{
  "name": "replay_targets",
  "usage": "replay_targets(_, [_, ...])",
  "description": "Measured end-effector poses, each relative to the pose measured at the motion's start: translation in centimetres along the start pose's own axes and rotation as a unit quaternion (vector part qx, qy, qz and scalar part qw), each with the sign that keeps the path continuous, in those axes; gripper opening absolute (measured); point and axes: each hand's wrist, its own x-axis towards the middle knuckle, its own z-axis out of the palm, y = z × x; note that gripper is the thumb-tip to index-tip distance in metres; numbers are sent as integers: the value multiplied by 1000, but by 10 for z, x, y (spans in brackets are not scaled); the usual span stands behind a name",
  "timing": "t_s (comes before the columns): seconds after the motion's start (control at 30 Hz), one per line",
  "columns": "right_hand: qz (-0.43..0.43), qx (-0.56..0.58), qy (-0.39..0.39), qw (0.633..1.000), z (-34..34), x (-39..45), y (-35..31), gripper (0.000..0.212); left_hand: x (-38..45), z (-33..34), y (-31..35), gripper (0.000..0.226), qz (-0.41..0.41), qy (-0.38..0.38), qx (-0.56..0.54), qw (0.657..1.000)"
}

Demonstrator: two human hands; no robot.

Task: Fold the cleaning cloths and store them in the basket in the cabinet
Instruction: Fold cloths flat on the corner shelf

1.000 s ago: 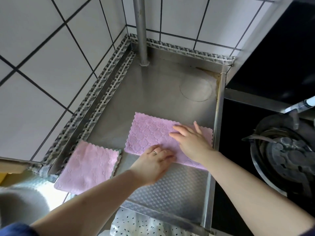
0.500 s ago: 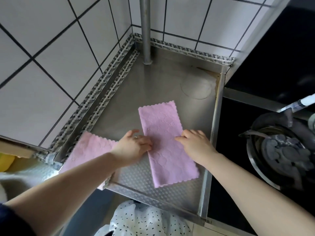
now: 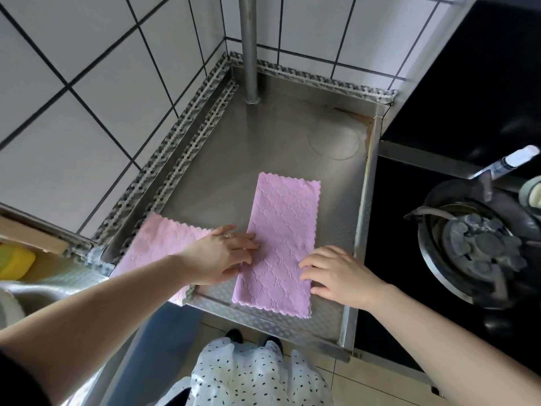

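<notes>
Between left hand (image 3: 218,253) and right hand (image 3: 336,273) fingertips lies the folded cloth (image 3: 278,244).

Steel counter (image 3: 263,148), vertical metal pipe (image 3: 248,45) at tiled corner; round gas burner (image 3: 480,247) right; yellow sponge (image 3: 16,262) far left.

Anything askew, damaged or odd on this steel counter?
Two things. The folded pink cloth on the left hangs past the steel counter's front-left corner. A brownish, rust-like stain marks the counter's back right edge. The long purple cloth lies flat, slightly angled.
</notes>
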Motion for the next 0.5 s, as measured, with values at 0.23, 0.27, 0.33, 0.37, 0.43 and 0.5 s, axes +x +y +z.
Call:
replay_targets(0.23, [56, 13, 87, 994, 16, 3, -9, 9, -2, 4, 2, 23, -23, 6, -58, 998])
replay_targets(0.27, [75, 35, 91, 992, 17, 4, -10, 14, -3, 6, 1, 23, -27, 7, -62, 998])
replay_targets(0.33, [148, 127, 102, 976, 12, 5, -15, 15, -6, 9, 3, 29, -43, 10, -71, 997])
replay_targets(0.37, [201, 176, 104, 958, 8, 7, -16, 13, -6, 9, 4, 35, -60, 17, -80, 995])
replay_targets(0.43, [297, 263, 120, 910, 0, 14, -17, 9, -3, 7, 9, 38, -112, 45, -137, 983])
replay_targets(0.5, [340, 323, 151, 870, -6, 23, -16, 6, 4, 0, 15, 26, -201, 90, -214, 952])
